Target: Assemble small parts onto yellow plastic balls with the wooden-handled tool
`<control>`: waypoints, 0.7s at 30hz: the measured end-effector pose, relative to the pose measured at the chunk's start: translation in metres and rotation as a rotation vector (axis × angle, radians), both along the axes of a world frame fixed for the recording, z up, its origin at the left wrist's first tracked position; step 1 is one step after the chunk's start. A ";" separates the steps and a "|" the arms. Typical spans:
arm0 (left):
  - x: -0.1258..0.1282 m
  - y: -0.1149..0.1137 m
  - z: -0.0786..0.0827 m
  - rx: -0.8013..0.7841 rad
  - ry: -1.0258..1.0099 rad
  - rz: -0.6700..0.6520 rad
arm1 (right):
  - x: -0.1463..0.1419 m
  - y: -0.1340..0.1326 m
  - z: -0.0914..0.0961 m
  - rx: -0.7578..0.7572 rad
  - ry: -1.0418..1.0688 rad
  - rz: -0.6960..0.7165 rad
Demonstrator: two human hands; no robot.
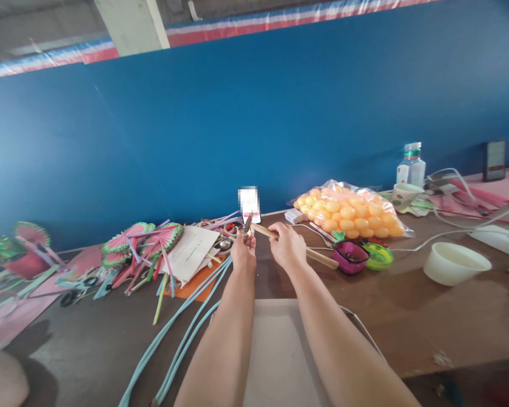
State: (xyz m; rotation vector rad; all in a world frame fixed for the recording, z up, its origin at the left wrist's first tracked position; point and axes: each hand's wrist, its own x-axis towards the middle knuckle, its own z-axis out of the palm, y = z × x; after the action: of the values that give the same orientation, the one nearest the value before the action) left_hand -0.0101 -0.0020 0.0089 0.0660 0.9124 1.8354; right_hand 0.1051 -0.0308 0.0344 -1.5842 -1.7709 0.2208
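Observation:
My right hand (287, 246) is closed around a pale wooden stick (322, 258) that slants down to the right over the table. My left hand (243, 252) pinches a small dark brown piece (247, 224), upright at the stick's left end. Whether the piece and the stick are joined, I cannot tell. Light blue cords (186, 305) run from beside my left wrist to the lower left. A small white card or screen (250, 200), partly blurred out, stands just behind my hands. Between my forearms lies a flat pale surface (275, 345).
Paper fans (129, 240), strips and papers (190, 249) clutter the left. On the right are a bag of orange balls (352, 212), a purple bowl (350, 259), a green dish (377, 256), a white tub (456, 264), bottles (411, 167) and cables. A blue partition (254, 113) stands behind.

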 end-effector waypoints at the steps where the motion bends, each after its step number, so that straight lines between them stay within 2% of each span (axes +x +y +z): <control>1: 0.000 0.000 0.001 -0.004 0.001 0.001 | 0.000 0.000 0.000 0.009 0.008 -0.002; 7: 0.001 -0.001 0.002 0.026 0.026 0.007 | 0.002 0.000 0.002 0.054 0.075 -0.052; 21: 0.001 0.000 -0.002 0.029 0.175 0.049 | 0.000 0.000 0.000 0.054 0.029 -0.025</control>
State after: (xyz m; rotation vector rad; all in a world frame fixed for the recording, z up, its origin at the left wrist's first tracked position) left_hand -0.0090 -0.0023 0.0073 0.2266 1.0164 1.9101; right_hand 0.1053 -0.0304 0.0347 -1.5566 -1.7195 0.1821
